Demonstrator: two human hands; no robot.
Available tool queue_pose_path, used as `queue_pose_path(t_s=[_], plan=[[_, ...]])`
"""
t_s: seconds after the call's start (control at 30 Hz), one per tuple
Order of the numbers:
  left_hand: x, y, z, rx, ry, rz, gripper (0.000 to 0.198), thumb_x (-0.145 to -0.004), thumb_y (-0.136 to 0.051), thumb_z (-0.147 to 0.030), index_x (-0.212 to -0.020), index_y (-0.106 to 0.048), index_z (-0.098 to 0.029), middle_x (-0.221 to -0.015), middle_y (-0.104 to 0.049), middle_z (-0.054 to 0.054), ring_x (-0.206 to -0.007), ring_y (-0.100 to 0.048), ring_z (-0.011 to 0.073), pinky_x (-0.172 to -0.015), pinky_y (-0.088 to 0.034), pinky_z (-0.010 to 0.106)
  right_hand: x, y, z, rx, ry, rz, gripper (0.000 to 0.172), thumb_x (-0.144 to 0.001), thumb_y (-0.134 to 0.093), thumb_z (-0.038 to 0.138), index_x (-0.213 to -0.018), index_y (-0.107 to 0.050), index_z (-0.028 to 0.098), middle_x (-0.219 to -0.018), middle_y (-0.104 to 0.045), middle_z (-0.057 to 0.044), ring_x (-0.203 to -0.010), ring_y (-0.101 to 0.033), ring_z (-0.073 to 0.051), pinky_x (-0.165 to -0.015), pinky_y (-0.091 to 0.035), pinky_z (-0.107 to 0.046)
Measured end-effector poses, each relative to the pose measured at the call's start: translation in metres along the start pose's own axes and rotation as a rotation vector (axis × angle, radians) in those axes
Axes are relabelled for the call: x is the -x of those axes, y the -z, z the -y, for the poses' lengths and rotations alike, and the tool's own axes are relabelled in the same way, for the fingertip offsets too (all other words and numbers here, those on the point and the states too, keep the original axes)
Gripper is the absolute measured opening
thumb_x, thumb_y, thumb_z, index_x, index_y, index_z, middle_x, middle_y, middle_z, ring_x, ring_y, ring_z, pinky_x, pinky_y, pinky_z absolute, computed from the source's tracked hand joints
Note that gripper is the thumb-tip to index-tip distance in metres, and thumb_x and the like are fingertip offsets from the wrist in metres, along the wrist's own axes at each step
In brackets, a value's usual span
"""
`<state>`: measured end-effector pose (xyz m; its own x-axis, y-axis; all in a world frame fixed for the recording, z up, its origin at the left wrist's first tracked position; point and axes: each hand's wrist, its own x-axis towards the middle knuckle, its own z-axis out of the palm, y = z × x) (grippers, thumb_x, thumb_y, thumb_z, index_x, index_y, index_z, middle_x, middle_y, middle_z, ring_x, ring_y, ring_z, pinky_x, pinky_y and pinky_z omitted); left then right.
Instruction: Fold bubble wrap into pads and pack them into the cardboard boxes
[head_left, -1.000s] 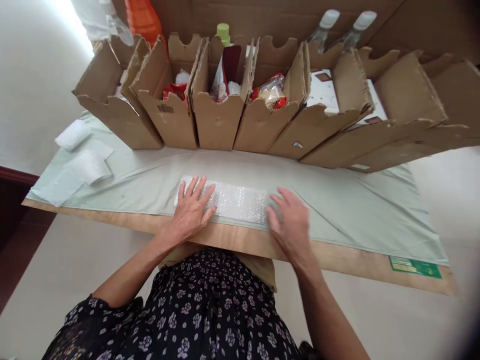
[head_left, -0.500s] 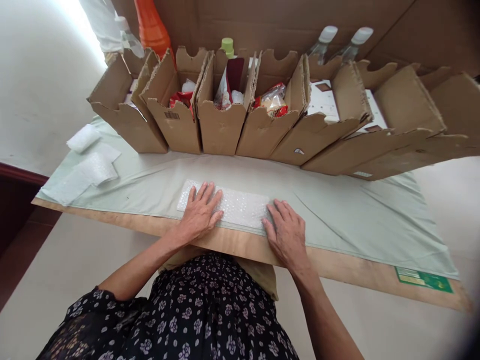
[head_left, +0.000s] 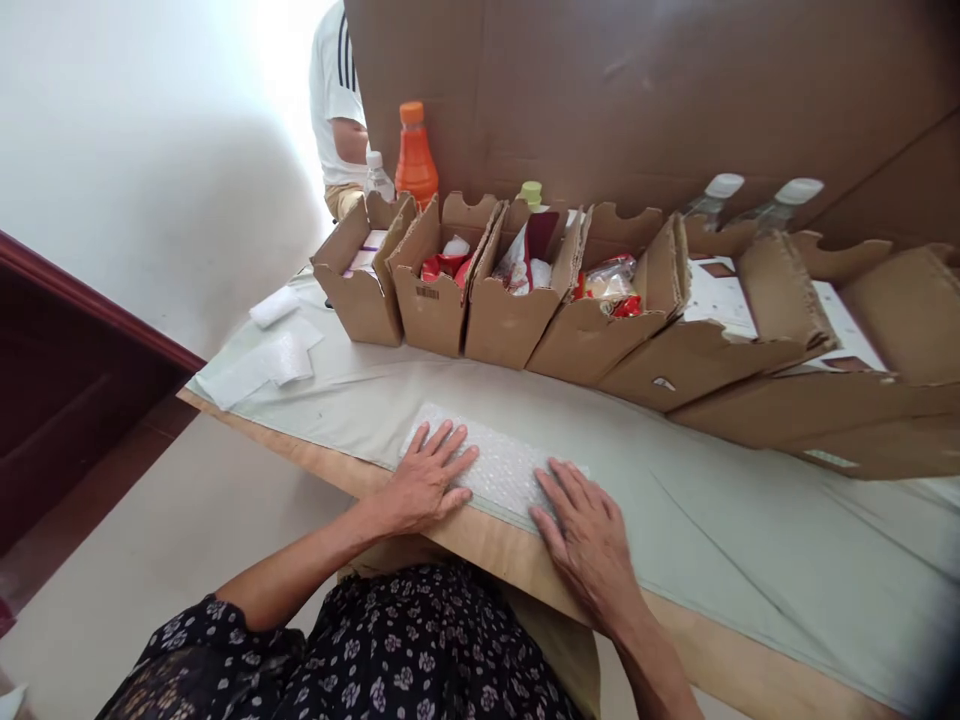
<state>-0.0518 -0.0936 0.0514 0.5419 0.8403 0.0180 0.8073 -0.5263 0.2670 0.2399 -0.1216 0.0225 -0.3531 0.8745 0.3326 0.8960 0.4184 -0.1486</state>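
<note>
A flat strip of bubble wrap (head_left: 504,462) lies on the pale green cloth (head_left: 660,500) near the table's front edge. On its left end rests my left hand (head_left: 429,478), palm down with the fingers spread. My right hand (head_left: 586,520) lies on the right end, its fingers extended and slightly apart. Neither hand grips anything. Further left on the cloth are more pieces of bubble wrap (head_left: 262,366).
Behind the strip stands a row of open cardboard boxes (head_left: 501,325) with packets and white cartons inside. An orange bottle (head_left: 416,160) and several clear bottles are behind them, before a tall cardboard panel (head_left: 585,100). A person in a white shirt (head_left: 330,95) is at the back left.
The view has swung left and up, bringing the person at the back into sight. Both hands remain flat on the bubble wrap.
</note>
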Motion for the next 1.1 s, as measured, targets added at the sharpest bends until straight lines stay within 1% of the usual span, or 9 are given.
queue_pose_path(t_s=[0.07, 0.17, 0.33, 0.57, 0.63, 0.73, 0.8, 0.9, 1.1], plan=[[0.006, 0.009, 0.012, 0.047, -0.003, -0.019, 0.051, -0.103, -0.053, -0.043, -0.15, -0.055, -0.025, -0.167, -0.043, 0.012, -0.159, -0.031, 0.033, -0.13, -0.021, 0.06, 0.008, 0.01, -0.013, 0.006, -0.044, -0.036, 0.04, -0.106, -0.043, 0.041, -0.134, -0.066, 0.025, -0.145, -0.066, -0.011, -0.135, -0.06, -0.031, -0.103, -0.047, -0.048], [0.005, 0.025, 0.039, 0.09, 0.13, -0.191, 0.043, -0.099, -0.056, -0.037, -0.139, -0.064, -0.022, -0.159, -0.053, 0.015, -0.154, -0.041, 0.0347, -0.127, -0.028, 0.061, 0.002, 0.015, -0.023, -0.017, -0.096, -0.1, 0.037, -0.105, -0.044, 0.041, -0.122, -0.071, 0.021, -0.134, -0.072, -0.013, -0.131, -0.063, -0.032, -0.099, -0.049, -0.047], [-0.007, 0.052, 0.088, 0.206, 0.389, -0.433, 0.04, -0.088, -0.066, -0.032, -0.126, -0.07, -0.02, -0.144, -0.065, 0.017, -0.142, -0.054, 0.0376, -0.117, -0.044, 0.057, -0.028, 0.002, -0.009, -0.027, -0.08, -0.043, 0.037, -0.103, -0.047, 0.038, -0.124, -0.071, 0.021, -0.137, -0.07, -0.015, -0.127, -0.064, -0.033, -0.096, -0.05, -0.048], [-0.027, 0.143, 0.166, 0.204, 0.607, -0.923, 0.075, -0.089, -0.067, -0.026, -0.156, -0.036, -0.014, -0.16, -0.047, 0.015, -0.147, -0.046, 0.0331, -0.12, -0.043, 0.05, -0.03, 0.001, 0.001, -0.018, 0.001, -0.073, 0.038, -0.103, -0.048, 0.041, -0.126, -0.07, 0.02, -0.141, -0.067, -0.015, -0.132, -0.061, -0.032, -0.101, -0.049, -0.048], [-0.041, 0.17, 0.185, 0.136, 0.539, -0.915, 0.072, -0.09, -0.066, -0.026, -0.155, -0.037, -0.013, -0.167, -0.036, 0.013, -0.155, -0.034, 0.0327, -0.125, -0.035, 0.052, -0.033, 0.002, 0.001, -0.021, 0.02, -0.034, 0.039, -0.102, -0.049, 0.041, -0.127, -0.07, 0.02, -0.141, -0.068, -0.015, -0.131, -0.061, -0.032, -0.1, -0.05, -0.047], [-0.059, 0.198, 0.205, 0.079, 0.453, -0.726, 0.05, -0.088, -0.065, -0.04, -0.127, -0.063, -0.01, -0.167, -0.037, 0.011, -0.158, -0.029, 0.0331, -0.128, -0.024, 0.057, -0.038, -0.001, 0.004, -0.025, 0.012, 0.045, 0.043, -0.101, -0.049, 0.04, -0.133, -0.067, 0.018, -0.143, -0.066, -0.017, -0.131, -0.061, -0.033, -0.099, -0.05, -0.047], [-0.06, 0.208, 0.21, 0.067, 0.44, -0.613, 0.046, -0.085, -0.061, -0.053, -0.102, -0.071, -0.011, -0.162, -0.045, 0.011, -0.157, -0.03, 0.0338, -0.128, -0.023, 0.059, -0.039, -0.003, 0.006, -0.035, -0.022, 0.074, 0.044, -0.101, -0.05, 0.039, -0.135, -0.067, 0.017, -0.146, -0.064, -0.017, -0.134, -0.06, -0.033, -0.102, -0.049, -0.048], [-0.041, 0.213, 0.2, 0.034, 0.344, -0.601, 0.046, -0.081, -0.063, -0.059, -0.084, -0.073, -0.014, -0.161, -0.046, 0.009, -0.158, -0.025, 0.038, -0.13, -0.019, 0.062, -0.038, -0.006, 0.007, -0.053, -0.044, 0.078, 0.044, -0.1, -0.051, 0.038, -0.135, -0.066, 0.017, -0.147, -0.064, -0.017, -0.136, -0.058, -0.033, -0.105, -0.048, -0.048], [0.009, 0.193, 0.114, 0.11, 0.15, -0.686, 0.013, -0.086, -0.073, -0.036, -0.085, -0.073, -0.023, -0.16, -0.051, 0.002, -0.152, -0.041, 0.0349, -0.125, -0.036, 0.061, -0.04, -0.009, 0.008, -0.052, -0.078, 0.055, 0.045, -0.097, -0.057, 0.035, -0.134, -0.064, 0.012, -0.147, -0.062, -0.02, -0.135, -0.058, -0.035, -0.107, -0.047, -0.049]])
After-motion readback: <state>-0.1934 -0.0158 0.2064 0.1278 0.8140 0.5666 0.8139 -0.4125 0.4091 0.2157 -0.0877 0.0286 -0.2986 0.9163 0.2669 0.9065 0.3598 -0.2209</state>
